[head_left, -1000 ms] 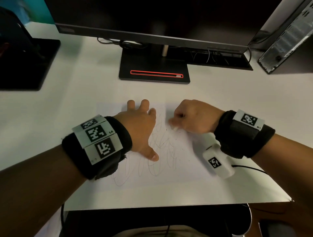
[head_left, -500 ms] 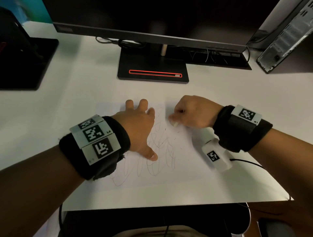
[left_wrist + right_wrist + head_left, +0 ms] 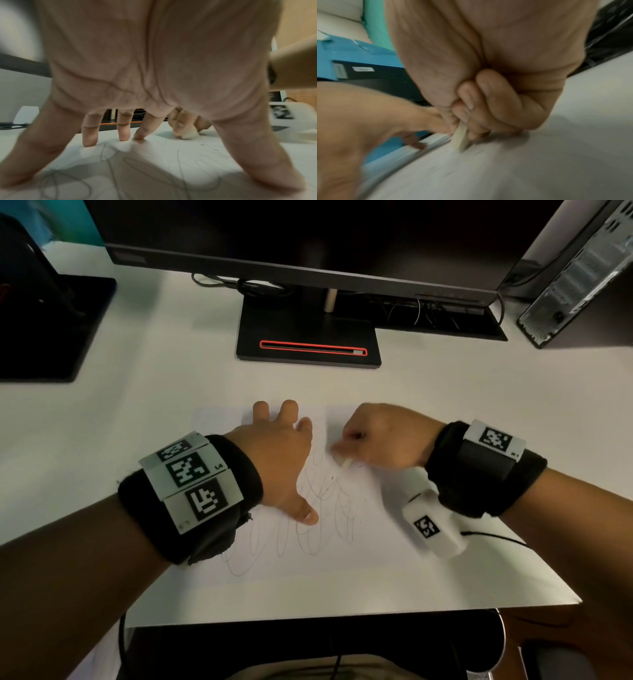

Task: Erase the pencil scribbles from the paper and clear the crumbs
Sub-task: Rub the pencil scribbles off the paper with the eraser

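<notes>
A white sheet of paper (image 3: 342, 563) lies on the desk, covered in looping pencil scribbles (image 3: 308, 529). My left hand (image 3: 281, 453) lies spread on its upper left part, fingers straight and pressing it flat. My right hand (image 3: 376, 440) pinches a pale eraser (image 3: 344, 463) between thumb and curled fingers, its tip on the paper at the scribbles' upper right. The right wrist view shows the eraser (image 3: 461, 138) sticking out below the fingertips onto the sheet. In the left wrist view the eraser (image 3: 189, 134) sits past my spread fingers. A few dark crumbs (image 3: 359, 465) dot the paper near it.
A monitor on a black stand (image 3: 308, 344) rises behind the paper. A second black stand (image 3: 51, 330) sits at the far left, a computer case (image 3: 575, 278) at the far right. The desk's front edge (image 3: 342, 616) runs just below the sheet.
My right hand with the eraser has shifted slightly up and back across the scribbles' upper right. The left hand stays pressed on the paper.
</notes>
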A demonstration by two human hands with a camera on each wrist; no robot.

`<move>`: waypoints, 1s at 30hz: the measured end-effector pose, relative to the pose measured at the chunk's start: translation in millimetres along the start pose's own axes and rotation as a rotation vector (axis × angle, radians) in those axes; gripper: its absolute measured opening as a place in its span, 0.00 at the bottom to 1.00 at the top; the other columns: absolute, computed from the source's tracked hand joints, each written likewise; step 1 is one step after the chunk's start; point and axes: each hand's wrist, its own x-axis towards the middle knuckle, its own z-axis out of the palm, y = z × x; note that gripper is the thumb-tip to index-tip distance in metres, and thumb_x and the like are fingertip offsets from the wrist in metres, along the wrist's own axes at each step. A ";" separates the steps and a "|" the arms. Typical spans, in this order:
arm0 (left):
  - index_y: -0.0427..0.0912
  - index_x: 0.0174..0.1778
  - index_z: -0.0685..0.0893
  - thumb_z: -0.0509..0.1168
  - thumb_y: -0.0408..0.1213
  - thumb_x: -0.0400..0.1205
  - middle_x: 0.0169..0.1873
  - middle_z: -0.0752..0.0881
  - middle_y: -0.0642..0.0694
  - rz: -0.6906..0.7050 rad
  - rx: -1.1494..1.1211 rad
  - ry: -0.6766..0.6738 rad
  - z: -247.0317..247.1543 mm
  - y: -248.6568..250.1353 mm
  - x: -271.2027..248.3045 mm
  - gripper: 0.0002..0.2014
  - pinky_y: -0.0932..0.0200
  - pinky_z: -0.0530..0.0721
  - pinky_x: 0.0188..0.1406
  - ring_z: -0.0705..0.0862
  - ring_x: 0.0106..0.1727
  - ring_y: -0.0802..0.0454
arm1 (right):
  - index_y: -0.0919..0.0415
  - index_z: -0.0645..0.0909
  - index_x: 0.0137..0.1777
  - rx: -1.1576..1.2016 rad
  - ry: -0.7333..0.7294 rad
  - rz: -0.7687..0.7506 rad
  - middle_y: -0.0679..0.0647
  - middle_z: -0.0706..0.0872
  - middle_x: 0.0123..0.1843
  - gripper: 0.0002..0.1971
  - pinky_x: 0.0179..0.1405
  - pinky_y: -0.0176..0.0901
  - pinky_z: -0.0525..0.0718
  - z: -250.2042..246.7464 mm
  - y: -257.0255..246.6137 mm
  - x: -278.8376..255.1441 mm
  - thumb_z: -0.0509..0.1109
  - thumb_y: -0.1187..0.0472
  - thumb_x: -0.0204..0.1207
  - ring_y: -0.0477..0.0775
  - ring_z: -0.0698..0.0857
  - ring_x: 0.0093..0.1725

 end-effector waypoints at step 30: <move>0.53 0.86 0.52 0.74 0.71 0.69 0.81 0.53 0.42 0.012 -0.030 0.013 4.2 4.8 -2.2 0.56 0.35 0.81 0.67 0.59 0.80 0.35 | 0.68 0.82 0.36 0.018 -0.029 -0.032 0.54 0.78 0.28 0.24 0.31 0.43 0.72 19.1 -5.2 -28.0 0.66 0.47 0.84 0.51 0.72 0.27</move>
